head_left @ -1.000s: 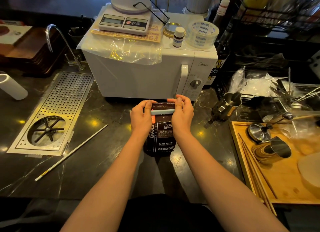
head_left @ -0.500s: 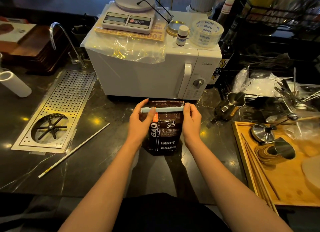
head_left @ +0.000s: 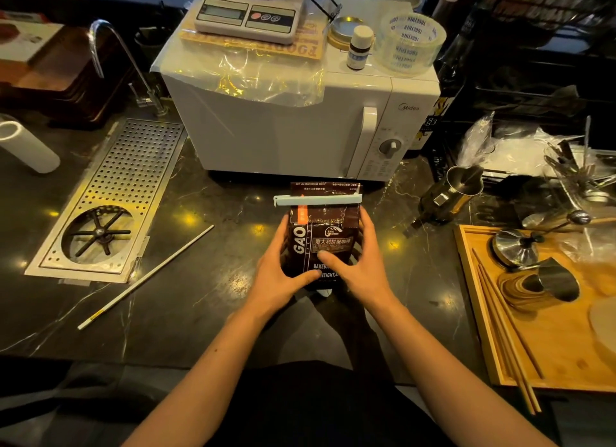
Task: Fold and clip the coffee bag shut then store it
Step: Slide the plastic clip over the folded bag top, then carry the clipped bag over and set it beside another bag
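Observation:
A dark brown coffee bag (head_left: 328, 233) stands upright on the dark marble counter, just in front of the microwave. Its top is folded over, and a pale blue bar clip (head_left: 317, 199) sits clamped across the fold. My left hand (head_left: 283, 273) wraps the bag's lower left side with the thumb on the front. My right hand (head_left: 358, 263) grips the lower right side, thumb pressed on the label. Both hands cover the bottom of the bag.
A white microwave (head_left: 300, 120) stands right behind the bag, with a scale, a small bottle and a tape roll on top. A perforated steel drain tray (head_left: 110, 200) and a white stick (head_left: 146, 276) lie left. A metal pitcher (head_left: 450, 193) and a wooden tray (head_left: 546, 313) are right.
Both hands have let go of the clip at the bag's top and slid down to grip the bag's lower sides. The clip stays clamped on the fold.

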The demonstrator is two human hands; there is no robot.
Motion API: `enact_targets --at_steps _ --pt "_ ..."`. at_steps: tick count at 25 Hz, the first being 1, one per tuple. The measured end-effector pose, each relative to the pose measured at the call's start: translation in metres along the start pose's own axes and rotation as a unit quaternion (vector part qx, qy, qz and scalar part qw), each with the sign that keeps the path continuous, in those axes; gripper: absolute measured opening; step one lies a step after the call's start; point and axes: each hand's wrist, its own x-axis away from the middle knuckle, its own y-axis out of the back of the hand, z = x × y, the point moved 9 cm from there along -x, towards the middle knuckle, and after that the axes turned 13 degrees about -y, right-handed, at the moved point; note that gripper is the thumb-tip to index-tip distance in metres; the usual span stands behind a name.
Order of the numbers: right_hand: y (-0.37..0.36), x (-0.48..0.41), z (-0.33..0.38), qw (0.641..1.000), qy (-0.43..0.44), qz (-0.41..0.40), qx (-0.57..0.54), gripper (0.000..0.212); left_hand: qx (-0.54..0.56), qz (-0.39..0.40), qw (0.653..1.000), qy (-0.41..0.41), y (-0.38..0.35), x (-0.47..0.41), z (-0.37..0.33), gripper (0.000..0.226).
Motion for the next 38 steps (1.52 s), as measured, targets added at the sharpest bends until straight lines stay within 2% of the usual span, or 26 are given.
enact_targets --at_steps 6,12,17,21,27,38 --pt "-0.003 0.005 -0.020 1.000 -0.007 0.006 0.025 0.103 -0.033 0.002 0.999 -0.008 -0.001 0.001 0.009 0.113" --pt "0.001 0.006 -0.026 1.000 -0.012 -0.020 0.013 0.096 -0.037 -0.018 0.999 -0.003 0.003 -0.005 0.015 0.107" --pt "-0.001 0.005 -0.027 0.999 -0.018 0.002 0.037 0.099 -0.049 -0.015 0.999 -0.004 0.003 -0.007 0.015 0.105" --pt "0.000 0.004 -0.021 0.998 -0.011 -0.010 0.054 0.099 -0.076 -0.024 0.997 -0.020 0.003 -0.009 0.005 0.105" --pt "0.001 0.013 0.005 0.998 0.014 -0.035 0.051 0.099 -0.104 -0.031 0.991 -0.072 0.015 -0.012 -0.031 0.104" --pt "0.009 0.061 0.079 0.986 0.072 -0.148 0.013 0.103 -0.123 0.018 0.971 -0.206 0.040 -0.019 -0.112 0.109"
